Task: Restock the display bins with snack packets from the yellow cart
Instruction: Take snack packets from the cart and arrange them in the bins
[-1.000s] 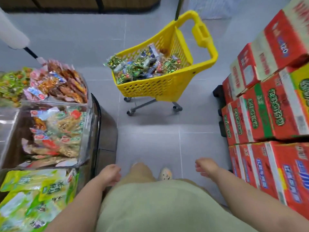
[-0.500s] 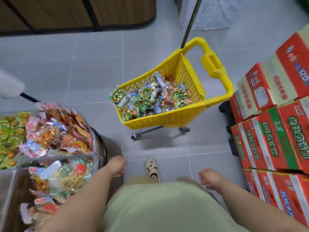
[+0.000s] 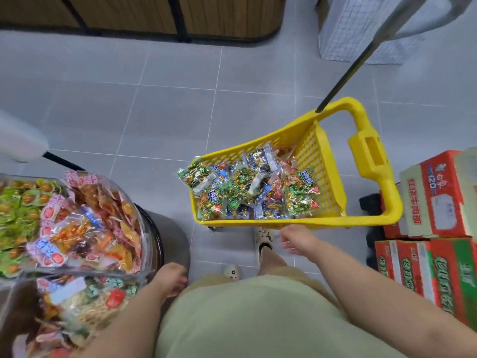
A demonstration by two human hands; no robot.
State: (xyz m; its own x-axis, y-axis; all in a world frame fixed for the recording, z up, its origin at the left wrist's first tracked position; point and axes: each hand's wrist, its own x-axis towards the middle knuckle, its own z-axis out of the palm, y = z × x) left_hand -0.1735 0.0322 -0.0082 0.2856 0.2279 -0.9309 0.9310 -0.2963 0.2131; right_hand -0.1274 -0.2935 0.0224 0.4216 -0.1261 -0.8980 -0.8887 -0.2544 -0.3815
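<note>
Bins first, since they're the biggest thing going: the display bins [image 3: 145, 244] sit at 8 o'clock, already heaped with orange and pink bags. Stacked red cartons [image 3: 436, 197] crowd 4 o'clock. The yellow cart [image 3: 296, 223] is just right of centre toward 3 o'clock, and the snack packets [image 3: 247, 187] I'm after are piled loose in its basket, a mix of green, blue and red.

My right hand [image 3: 299, 241] is at 5 o'clock, just short of the cart's near rim, fingers relaxed and slightly spread, holding nothing. My left hand [image 3: 171, 279] hangs at 7 o'clock beside the bin wall, loosely curled and empty too.

Tip for this bit, I reckon: reach over the rim rather than into it, since the cart is on wheels and would likely roll off. Scoop a bunch from the top of the pile, as those slippery wrappers probably slide out of a tight pinch.

Compared with half a second ago, the cart is much closer to me, and my right hand has lifted from my side up to its rim. The bins have slid off to the left.
</note>
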